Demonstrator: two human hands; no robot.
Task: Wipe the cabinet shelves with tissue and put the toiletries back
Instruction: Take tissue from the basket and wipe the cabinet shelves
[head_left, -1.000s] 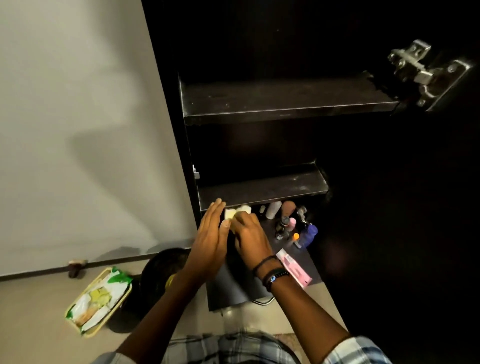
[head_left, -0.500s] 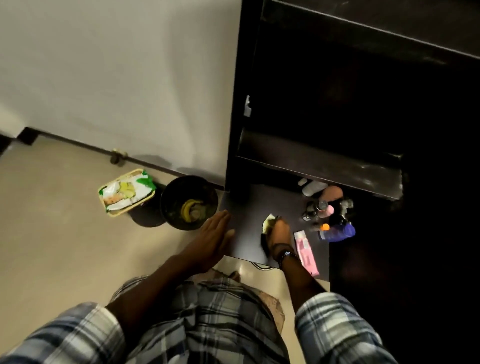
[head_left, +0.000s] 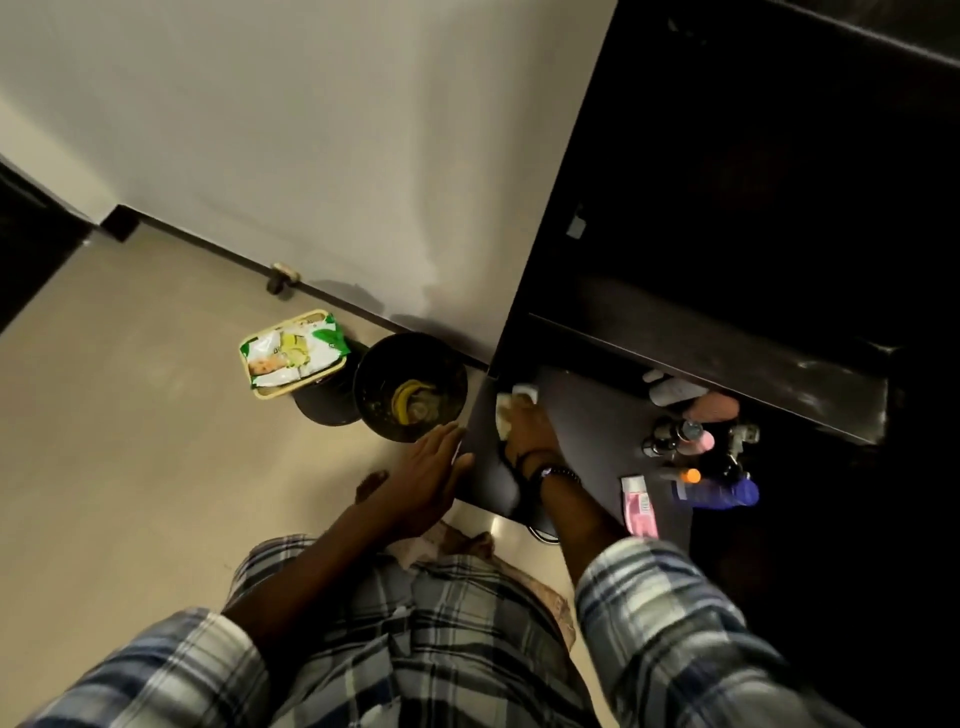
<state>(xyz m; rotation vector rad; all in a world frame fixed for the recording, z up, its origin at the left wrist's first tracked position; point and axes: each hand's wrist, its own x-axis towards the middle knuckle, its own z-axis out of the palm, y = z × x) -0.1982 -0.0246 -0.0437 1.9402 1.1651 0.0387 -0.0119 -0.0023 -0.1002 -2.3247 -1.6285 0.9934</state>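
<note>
1. Your right grip (head_left: 530, 434) is curled over the tissue (head_left: 505, 413), pressing the wad down on the bottom shelf (head_left: 587, 441) near its left front corner. White edges poke out past your fingers, so paper, not skin, meets the board.
2. Your left grip (head_left: 427, 475) is spread, fingers straight, holding nothing. It hangs at the shelf's left edge, just beside the bin (head_left: 379, 364). I'd guess it's there to catch whatever the tissue sweeps off, but I can't tell whether it touches the board.
3. The toiletries (head_left: 685, 441) are bunched at the right end of that same shelf, well apart from the tissue, which leaves the left stretch bare for wiping.
4. The pink tube (head_left: 640, 506) lies flat by the front edge, with the blue bottle (head_left: 722, 491) on its side next to it.
5. The upper shelf (head_left: 727, 364) carries nothing and shows pale streaks; dust or wipe marks, I can't say.
6. The wipes pack (head_left: 291, 353) sits on the floor beside the bin, handy for a fresh sheet.
7. My read is that you're mid-wipe and nothing is put back yet. The patch under the bottles will need them shifted first.
</note>
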